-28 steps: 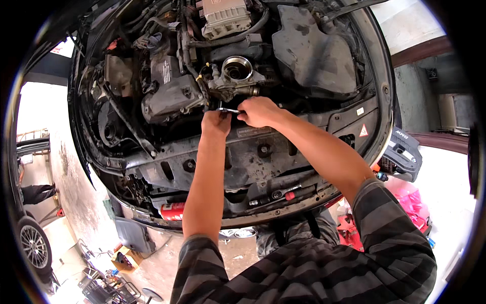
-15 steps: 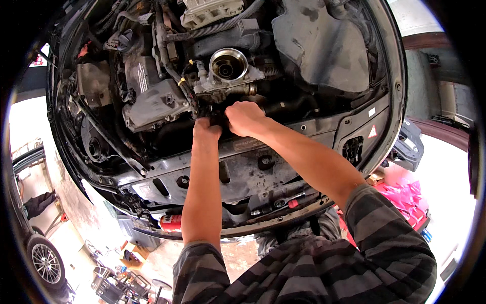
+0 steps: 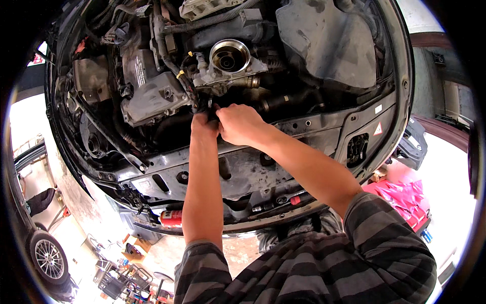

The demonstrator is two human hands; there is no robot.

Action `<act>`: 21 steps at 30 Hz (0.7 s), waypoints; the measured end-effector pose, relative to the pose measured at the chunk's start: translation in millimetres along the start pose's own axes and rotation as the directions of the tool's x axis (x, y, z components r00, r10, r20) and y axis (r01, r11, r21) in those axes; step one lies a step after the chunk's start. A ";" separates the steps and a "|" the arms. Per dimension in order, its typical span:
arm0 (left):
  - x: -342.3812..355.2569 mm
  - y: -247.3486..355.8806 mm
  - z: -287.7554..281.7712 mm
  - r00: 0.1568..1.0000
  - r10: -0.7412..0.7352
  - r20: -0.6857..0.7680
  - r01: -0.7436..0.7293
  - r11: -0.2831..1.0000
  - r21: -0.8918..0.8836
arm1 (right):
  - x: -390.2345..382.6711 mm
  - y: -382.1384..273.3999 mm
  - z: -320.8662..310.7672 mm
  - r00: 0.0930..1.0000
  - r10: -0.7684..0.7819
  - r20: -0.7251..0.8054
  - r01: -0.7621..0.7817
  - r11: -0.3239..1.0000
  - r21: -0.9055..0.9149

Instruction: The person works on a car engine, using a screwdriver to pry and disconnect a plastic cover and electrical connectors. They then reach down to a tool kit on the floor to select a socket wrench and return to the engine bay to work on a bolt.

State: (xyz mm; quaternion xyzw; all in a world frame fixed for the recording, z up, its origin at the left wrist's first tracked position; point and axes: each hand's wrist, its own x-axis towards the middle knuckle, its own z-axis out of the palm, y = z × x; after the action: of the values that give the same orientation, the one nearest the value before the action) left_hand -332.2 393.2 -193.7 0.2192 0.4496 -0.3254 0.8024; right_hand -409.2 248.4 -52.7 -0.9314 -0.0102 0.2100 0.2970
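Note:
Both my arms reach over the front panel into the dark gap at the front of a car engine. My left hand (image 3: 203,123) points down into the gap below the wiring harness, and its fingers are hidden there. Close beside it my right hand (image 3: 238,123) is closed, its fingertips near the left hand; what it grips is hidden. A small shiny metal piece (image 3: 210,103) shows just beyond the fingers, too small to name. Past the hands stands the throttle body (image 3: 247,60), its round metal bore facing up. The black engine cover (image 3: 154,99) lies left of them.
A ratchet (image 3: 283,199) with a red part lies on the front ledge. A red can (image 3: 171,218) stands at the left of the bumper. Pink cloth (image 3: 402,197) covers something at right, next to a dark plastic cover (image 3: 411,143). A wheel (image 3: 49,257) shows at far left.
My right hand has moved a little left and down, closer to my left hand. The view has shifted slightly over the engine.

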 end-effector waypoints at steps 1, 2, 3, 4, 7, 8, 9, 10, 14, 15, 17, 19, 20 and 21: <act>5.5 5.3 -8.0 1.000 -0.007 0.024 0.008 1.000 -0.030 | -2.6 -4.0 -0.5 1.000 -0.004 -0.007 0.004 1.000 0.001; 5.2 5.2 -7.3 0.999 -0.023 0.048 0.026 0.998 -0.058 | -5.8 -4.2 0.3 1.000 0.000 -0.014 0.000 1.000 0.001; 5.0 2.8 -7.0 0.999 0.002 0.052 0.000 0.999 -0.034 | -9.7 -4.3 2.4 0.999 -0.002 -0.036 0.001 1.000 -0.019; 4.5 0.7 -6.8 0.998 0.028 0.056 -0.028 1.000 -0.012 | -14.0 -4.0 4.8 0.998 -0.006 -0.057 0.004 0.999 -0.039; -23.5 -19.0 24.9 0.983 0.136 -0.127 -0.128 0.989 0.073 | -25.4 8.6 9.0 0.992 0.004 -0.127 -0.005 1.000 -0.008; -19.1 -18.1 24.2 0.979 0.148 -0.138 -0.143 0.989 0.040 | -26.6 9.4 9.7 0.989 0.003 -0.150 0.000 1.000 0.018; -18.1 -14.7 20.2 0.985 0.142 -0.094 -0.135 0.988 0.076 | -25.7 8.1 10.1 0.976 -0.011 -0.218 0.028 0.997 0.074; -17.9 -11.6 15.2 0.990 0.135 -0.050 -0.128 0.985 0.112 | -23.9 6.0 10.0 0.958 -0.021 -0.285 0.060 0.990 0.128; -28.8 -9.3 16.9 0.999 0.004 -0.044 0.003 0.987 0.160 | -6.7 -17.0 11.0 0.913 -0.015 -0.408 0.082 0.986 0.147; -26.5 -6.5 15.7 1.000 -0.010 -0.028 0.014 0.990 0.137 | -1.9 -19.5 9.6 0.930 -0.022 -0.367 0.065 0.992 0.105; -22.1 -1.7 13.8 0.999 -0.034 0.003 0.033 0.996 0.088 | -3.8 -12.0 7.1 0.937 -0.086 -0.339 0.137 0.982 0.129; -19.2 0.6 11.3 0.998 -0.055 0.033 0.054 0.998 0.038 | -13.9 8.6 12.7 0.899 -0.187 -0.397 0.280 0.941 0.190; -18.1 1.5 10.6 0.997 -0.063 0.049 0.063 0.998 0.009 | -21.9 15.4 5.8 0.909 -0.229 -0.349 0.322 0.917 0.236; -16.6 3.5 10.5 0.998 -0.041 0.043 0.043 0.998 -0.040 | -24.7 21.8 0.2 0.898 -0.289 -0.333 0.359 0.918 0.171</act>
State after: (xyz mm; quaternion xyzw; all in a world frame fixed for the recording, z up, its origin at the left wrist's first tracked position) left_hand -330.0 394.2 -173.9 0.1862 0.4436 -0.3374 0.8091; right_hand -434.2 227.0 -55.5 -0.8971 -0.0966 0.0127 0.4310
